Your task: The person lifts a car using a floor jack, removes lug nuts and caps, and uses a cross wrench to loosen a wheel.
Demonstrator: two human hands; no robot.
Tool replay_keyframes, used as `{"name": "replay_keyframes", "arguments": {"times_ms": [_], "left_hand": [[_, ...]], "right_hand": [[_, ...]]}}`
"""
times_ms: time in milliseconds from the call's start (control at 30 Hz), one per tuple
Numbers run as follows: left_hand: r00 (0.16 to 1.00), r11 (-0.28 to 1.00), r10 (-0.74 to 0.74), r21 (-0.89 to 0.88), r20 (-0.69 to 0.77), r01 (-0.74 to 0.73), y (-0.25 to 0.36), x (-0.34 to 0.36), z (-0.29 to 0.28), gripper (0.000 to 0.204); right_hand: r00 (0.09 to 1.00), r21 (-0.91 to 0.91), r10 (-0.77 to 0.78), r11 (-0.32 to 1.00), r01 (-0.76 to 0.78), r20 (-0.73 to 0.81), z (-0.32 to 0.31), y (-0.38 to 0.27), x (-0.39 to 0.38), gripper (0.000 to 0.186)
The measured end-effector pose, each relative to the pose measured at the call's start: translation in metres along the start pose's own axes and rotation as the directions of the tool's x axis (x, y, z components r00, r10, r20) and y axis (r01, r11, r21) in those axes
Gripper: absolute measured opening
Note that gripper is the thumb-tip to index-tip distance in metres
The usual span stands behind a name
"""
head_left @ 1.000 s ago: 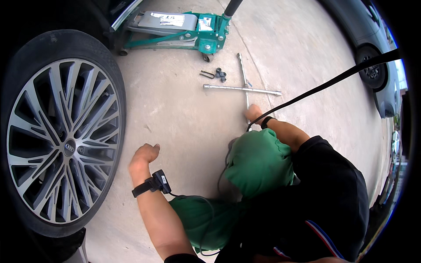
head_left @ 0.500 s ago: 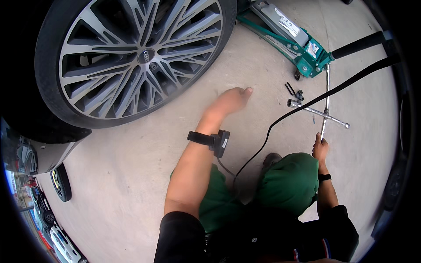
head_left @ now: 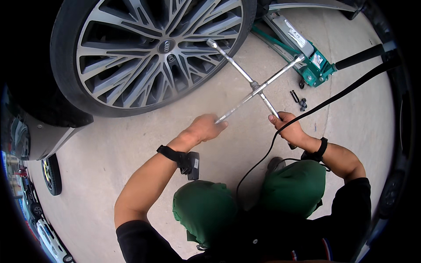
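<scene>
A chrome four-way lug wrench is held up before the car wheel, its arms forming a cross. My left hand is closed round the end of one arm, low and to the left. Another arm runs into my right hand, whose fingers wrap it. The far left arm's socket overlaps the wheel's spokes in this view; whether it touches them I cannot tell. The wheel has grey multi-spoke alloy and a black tyre. Around each of my wrists sits a black strap, the left one carrying a small box.
A green floor jack stands at the far right with a long black handle. Small dark lug nuts and a black U-shaped clip lie near it. A black cable crosses on the right. A loose wheel is at left.
The lug wrench has come off the floor at right and swung left toward the wheel. My left hand, which was empty, now grips one arm of it.
</scene>
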State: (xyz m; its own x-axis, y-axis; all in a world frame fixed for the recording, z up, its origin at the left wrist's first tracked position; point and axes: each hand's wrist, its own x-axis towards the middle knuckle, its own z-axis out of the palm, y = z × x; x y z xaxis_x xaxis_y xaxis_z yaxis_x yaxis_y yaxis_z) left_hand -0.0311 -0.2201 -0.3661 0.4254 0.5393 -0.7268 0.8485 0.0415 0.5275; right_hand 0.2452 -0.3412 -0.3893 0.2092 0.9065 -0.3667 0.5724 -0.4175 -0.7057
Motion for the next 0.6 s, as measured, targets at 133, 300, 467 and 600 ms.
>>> {"name": "replay_keyframes", "arguments": {"times_ms": [133,300,467,600], "left_hand": [[0.987,0.997,0.018,0.08,-0.16,-0.005,-0.051,-0.026,0.001,0.047],[0.982,0.997,-0.072,-0.009,-0.173,0.072,-0.079,-0.043,0.006,0.045],[0.973,0.996,-0.092,-0.012,-0.214,0.092,-0.092,-0.043,0.001,0.043],[0.969,0.996,-0.093,-0.024,-0.231,0.09,-0.097,-0.043,-0.004,0.043]], "right_hand": [[0.992,0.079,-0.048,0.996,0.039,0.116,0.043,-0.018,-0.011,0.048],[0.983,0.095,-0.067,0.994,0.051,0.17,0.068,-0.032,-0.015,0.044],[0.98,0.053,-0.133,0.99,0.127,0.146,0.076,-0.044,-0.012,0.044],[0.981,0.057,-0.098,0.994,0.09,0.168,0.076,-0.054,-0.011,0.045]]}}
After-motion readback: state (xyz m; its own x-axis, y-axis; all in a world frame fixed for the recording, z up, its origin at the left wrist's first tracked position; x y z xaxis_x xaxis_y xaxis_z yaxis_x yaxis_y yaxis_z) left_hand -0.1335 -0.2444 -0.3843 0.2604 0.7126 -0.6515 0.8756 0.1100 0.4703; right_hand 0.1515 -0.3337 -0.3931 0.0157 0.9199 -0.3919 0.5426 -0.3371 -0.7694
